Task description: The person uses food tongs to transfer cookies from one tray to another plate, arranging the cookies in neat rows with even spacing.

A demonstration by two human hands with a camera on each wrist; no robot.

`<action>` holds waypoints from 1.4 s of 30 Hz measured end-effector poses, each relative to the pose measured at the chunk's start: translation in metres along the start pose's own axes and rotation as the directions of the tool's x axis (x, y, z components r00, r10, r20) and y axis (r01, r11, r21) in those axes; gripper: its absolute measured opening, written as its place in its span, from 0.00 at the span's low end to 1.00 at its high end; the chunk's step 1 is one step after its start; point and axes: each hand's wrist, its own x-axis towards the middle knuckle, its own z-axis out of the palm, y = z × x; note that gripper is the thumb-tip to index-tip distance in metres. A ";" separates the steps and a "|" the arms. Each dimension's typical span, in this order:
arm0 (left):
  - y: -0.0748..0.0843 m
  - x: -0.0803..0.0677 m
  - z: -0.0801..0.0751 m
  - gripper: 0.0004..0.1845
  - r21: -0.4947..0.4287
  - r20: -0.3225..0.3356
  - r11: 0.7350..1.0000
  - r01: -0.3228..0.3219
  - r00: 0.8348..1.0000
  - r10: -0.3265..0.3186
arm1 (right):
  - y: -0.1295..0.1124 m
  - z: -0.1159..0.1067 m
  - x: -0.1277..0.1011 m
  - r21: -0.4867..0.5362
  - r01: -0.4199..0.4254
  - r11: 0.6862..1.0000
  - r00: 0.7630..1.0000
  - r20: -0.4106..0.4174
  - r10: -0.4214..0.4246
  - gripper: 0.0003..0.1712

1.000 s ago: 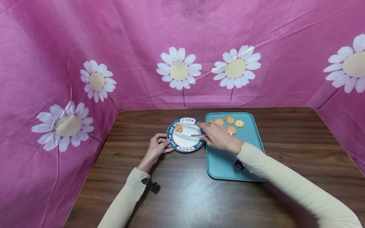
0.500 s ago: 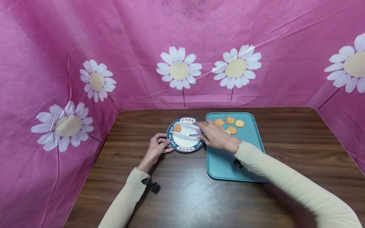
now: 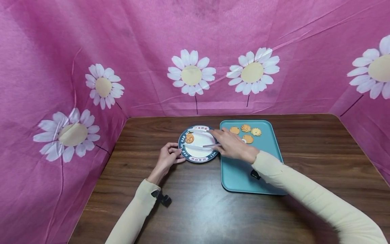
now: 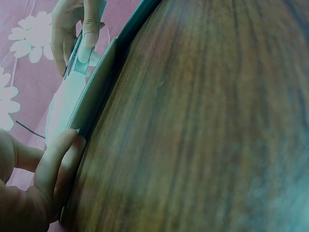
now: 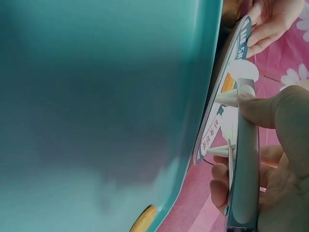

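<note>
One cookie (image 3: 190,138) on plate (image 3: 198,158) — tongs (image 3: 201,146) over it | four cookies (image 3: 245,132) in tray (image 3: 243,179)

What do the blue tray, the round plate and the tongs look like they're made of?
The tray looks like matte teal plastic: even colour, rounded moulded rim, soft sheen. The plate may be glazed ceramic or melamine; its white centre is smooth and its dark rim carries printed lettering. The tongs in the right hand seem to be white plastic tips on a grey metal-like body, though blur leaves that open.
</note>
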 end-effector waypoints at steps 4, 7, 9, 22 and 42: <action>0.000 -0.001 0.000 0.19 0.000 0.003 1.000 -0.003 1.000 0.003 | 0.001 -0.003 -0.005 0.010 0.003 1.000 1.000 0.003 -0.004 0.40; 0.001 -0.002 0.000 0.19 -0.002 -0.001 1.000 -0.006 1.000 0.006 | 0.002 -0.007 -0.010 0.029 0.003 1.000 1.000 0.005 -0.003 0.40; 0.001 -0.002 0.000 0.19 -0.002 -0.002 1.000 -0.006 1.000 0.006 | 0.002 -0.010 -0.013 0.041 0.008 0.999 1.000 -0.005 -0.007 0.40; 0.001 -0.003 0.000 0.19 0.018 -0.012 1.000 0.002 1.000 -0.002 | 0.011 -0.024 -0.047 0.041 -0.020 0.999 0.992 -0.122 0.025 0.34; 0.002 -0.003 0.003 0.19 0.027 -0.016 1.000 0.007 1.000 -0.007 | 0.046 -0.033 -0.100 -0.058 -0.146 0.988 0.982 -0.130 0.137 0.33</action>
